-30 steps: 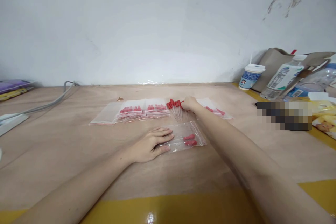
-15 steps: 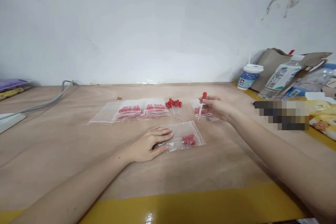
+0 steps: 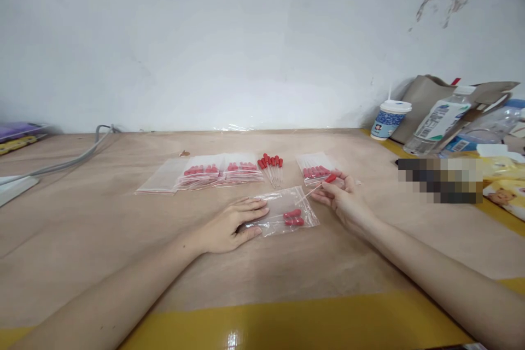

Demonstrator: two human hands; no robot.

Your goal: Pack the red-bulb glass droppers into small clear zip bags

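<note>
My left hand (image 3: 233, 224) lies flat with fingers apart over the left end of a clear zip bag (image 3: 273, 202), pressing it to the table. Inside that bag are droppers with red bulbs (image 3: 293, 221). Between the thumb and fingers of my right hand (image 3: 340, 197) is a dropper (image 3: 329, 178), tilted, its thin tip pointing left at the bag's right end. Whether the tip is inside the bag or above it, I cannot tell. Behind the bag, several loose droppers (image 3: 271, 163) lie in a bunch.
Filled bags (image 3: 200, 170) lie stacked at centre left, beside a flat clear bag (image 3: 158, 176). Another filled bag (image 3: 312, 167) sits behind my right hand. A paper cup (image 3: 390, 120) and a plastic bottle (image 3: 441, 120) stand at the right; a cable (image 3: 77, 159) runs along the left.
My right hand has moved toward me and down, bringing the dropper from nearly upright to a slant at the bag's right end. My left hand stays on the bag.
</note>
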